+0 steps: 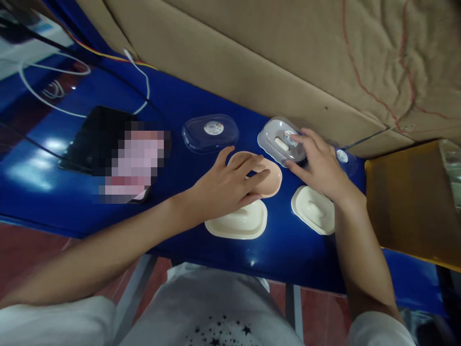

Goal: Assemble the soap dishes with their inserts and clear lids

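My left hand (234, 181) spans a peach oval dish (275, 180), its fingers apart and its thumb near the close rim. A dark blue gap shows between the fingers inside the dish; I cannot tell whether it is a hole. Under that hand and partly covered by it lies a cream oval piece (248, 223) with a raised ridge. My right hand (319, 161) has thumb and fingers around the right end of a grey oval dish with a clear cover (273, 132), a round label and a short white bar on it. Below this hand sits another cream ridged piece (311, 209).
A clear oval lid (194, 134) with a round label lies at the back. Another labelled clear lid (347, 158) is half hidden behind my right hand. A black device (90, 139) and a white cable (36, 96) lie left. At right stands a brown carton (403, 206).
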`<state>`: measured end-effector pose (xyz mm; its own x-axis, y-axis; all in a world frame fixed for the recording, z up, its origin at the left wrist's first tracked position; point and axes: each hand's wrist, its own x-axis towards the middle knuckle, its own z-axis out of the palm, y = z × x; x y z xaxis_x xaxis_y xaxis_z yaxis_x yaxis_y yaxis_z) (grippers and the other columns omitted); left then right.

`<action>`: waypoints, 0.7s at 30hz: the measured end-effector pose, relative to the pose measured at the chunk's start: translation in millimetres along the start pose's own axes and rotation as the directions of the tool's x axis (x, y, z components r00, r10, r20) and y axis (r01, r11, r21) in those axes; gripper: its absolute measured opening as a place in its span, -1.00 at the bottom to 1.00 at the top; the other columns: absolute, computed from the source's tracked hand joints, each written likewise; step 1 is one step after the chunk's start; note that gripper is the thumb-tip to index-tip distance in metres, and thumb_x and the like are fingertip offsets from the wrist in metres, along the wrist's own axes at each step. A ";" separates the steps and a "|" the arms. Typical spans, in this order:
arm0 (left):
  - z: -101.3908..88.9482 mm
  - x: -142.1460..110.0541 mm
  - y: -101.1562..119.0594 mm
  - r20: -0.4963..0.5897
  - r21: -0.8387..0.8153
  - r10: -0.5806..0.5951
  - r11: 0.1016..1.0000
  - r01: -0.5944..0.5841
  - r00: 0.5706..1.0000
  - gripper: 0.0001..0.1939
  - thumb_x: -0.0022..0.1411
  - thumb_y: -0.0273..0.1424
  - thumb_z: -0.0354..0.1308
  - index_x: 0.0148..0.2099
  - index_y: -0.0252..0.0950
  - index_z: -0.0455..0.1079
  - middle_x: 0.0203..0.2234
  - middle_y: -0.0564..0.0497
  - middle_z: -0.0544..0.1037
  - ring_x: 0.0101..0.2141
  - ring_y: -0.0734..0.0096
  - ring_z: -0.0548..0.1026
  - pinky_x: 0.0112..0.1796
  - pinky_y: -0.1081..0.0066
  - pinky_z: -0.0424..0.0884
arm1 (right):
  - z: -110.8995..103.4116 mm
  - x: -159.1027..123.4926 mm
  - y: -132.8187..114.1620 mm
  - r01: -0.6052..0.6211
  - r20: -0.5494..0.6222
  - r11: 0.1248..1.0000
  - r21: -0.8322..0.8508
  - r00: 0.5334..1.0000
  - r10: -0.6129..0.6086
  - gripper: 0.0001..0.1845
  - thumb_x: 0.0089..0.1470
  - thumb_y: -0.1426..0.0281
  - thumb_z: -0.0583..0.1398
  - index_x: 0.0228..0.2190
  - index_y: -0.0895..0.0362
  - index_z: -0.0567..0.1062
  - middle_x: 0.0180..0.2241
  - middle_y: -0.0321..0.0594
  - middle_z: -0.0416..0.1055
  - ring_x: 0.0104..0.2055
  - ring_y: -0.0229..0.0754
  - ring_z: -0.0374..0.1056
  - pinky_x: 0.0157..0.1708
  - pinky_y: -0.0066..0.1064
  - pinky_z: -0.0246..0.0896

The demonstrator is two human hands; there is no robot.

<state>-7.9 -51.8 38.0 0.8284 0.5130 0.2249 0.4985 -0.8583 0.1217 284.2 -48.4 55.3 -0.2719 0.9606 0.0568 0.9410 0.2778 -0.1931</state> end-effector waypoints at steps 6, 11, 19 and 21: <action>1.1 1.2 -10.7 -0.036 -0.029 -0.022 0.999 0.021 0.999 -0.55 0.59 -0.25 0.09 0.40 -0.26 0.38 0.40 -0.33 0.41 0.33 -0.15 0.43 0.30 -0.27 0.29 | 8.2 5.8 2.4 -0.017 -0.040 0.998 0.059 0.999 0.020 -0.29 0.35 0.00 0.22 0.33 0.11 0.29 0.48 0.28 0.17 0.52 0.32 0.13 0.32 0.29 0.21; -5.8 2.6 -29.1 -0.113 -0.025 -0.208 0.978 0.206 0.972 -0.54 0.59 -0.25 0.03 0.41 -0.23 0.39 0.40 -0.29 0.40 0.33 -0.18 0.44 0.30 -0.24 0.30 | 11.3 7.8 2.8 -0.016 -0.055 0.998 0.058 0.998 0.020 -0.30 0.32 0.04 0.25 0.31 0.14 0.32 0.47 0.29 0.17 0.51 0.32 0.16 0.33 0.27 0.23; 5.6 -1.0 -61.2 -0.172 -0.044 -0.460 0.887 0.460 0.871 -0.49 0.53 -0.17 0.03 0.43 -0.12 0.31 0.49 -0.18 0.27 0.42 -0.29 0.30 0.28 -0.37 0.34 | 14.3 8.5 6.7 0.003 -0.059 0.997 0.081 0.998 0.002 -0.27 0.32 0.03 0.25 0.33 0.13 0.29 0.48 0.30 0.17 0.52 0.33 0.15 0.33 0.28 0.24; 7.5 -1.5 -67.6 -0.140 -0.020 -0.501 0.864 0.503 0.854 -0.49 0.54 -0.20 0.00 0.44 -0.13 0.29 0.50 -0.16 0.25 0.41 -0.18 0.31 0.28 -0.28 0.39 | 14.3 8.3 6.8 0.010 -0.055 0.996 0.093 0.998 -0.005 -0.27 0.32 0.03 0.25 0.34 0.14 0.29 0.48 0.31 0.15 0.53 0.32 0.12 0.34 0.29 0.22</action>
<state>-41.0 5.5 22.2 0.4221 0.8666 0.2661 0.8424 -0.4834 0.2382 285.5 -38.6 40.4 -0.2655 0.9577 0.1112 0.9155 0.2866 -0.2825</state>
